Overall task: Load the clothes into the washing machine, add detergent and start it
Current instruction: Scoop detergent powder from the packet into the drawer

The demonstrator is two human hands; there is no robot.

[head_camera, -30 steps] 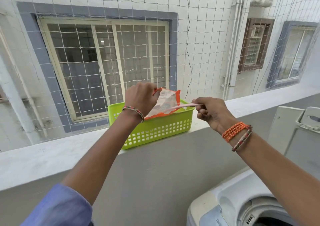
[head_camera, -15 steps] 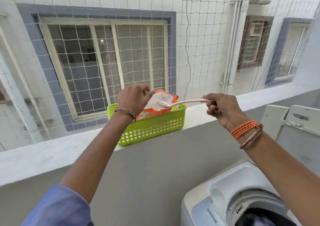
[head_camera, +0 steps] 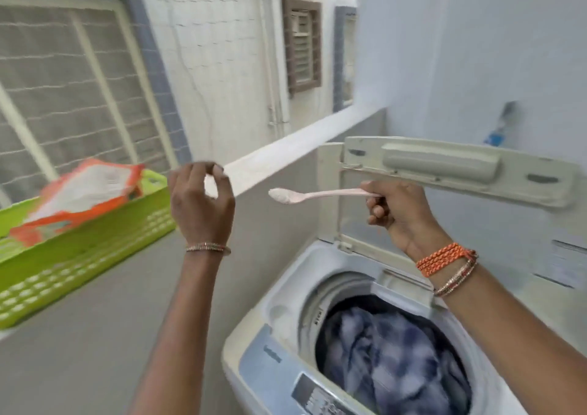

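A top-loading washing machine (head_camera: 270, 300) stands at the lower right with its lid (head_camera: 444, 167) raised. Blue-and-white checked clothes (head_camera: 387, 367) fill the drum. My right hand (head_camera: 397, 211) grips a pale pink spoon (head_camera: 320, 194) heaped with white detergent powder, held level above the machine's rear left corner. My left hand (head_camera: 200, 205) hovers in the air to the left of the spoon, fingers loosely curled and holding nothing. The orange-and-white detergent bag (head_camera: 82, 198) lies open in a green basket (head_camera: 79, 262) at the left.
The basket sits on a grey parapet ledge (head_camera: 279, 157) that runs along the balcony wall (head_camera: 95, 351). Behind it, netting covers the view of a neighbouring building's windows. A pale wall with a blue tap (head_camera: 500, 129) stands behind the machine.
My left hand has let go of the detergent bag, which stays in the basket. My right hand has carried the filled spoon rightward over the washing machine. The view has swung right and down.
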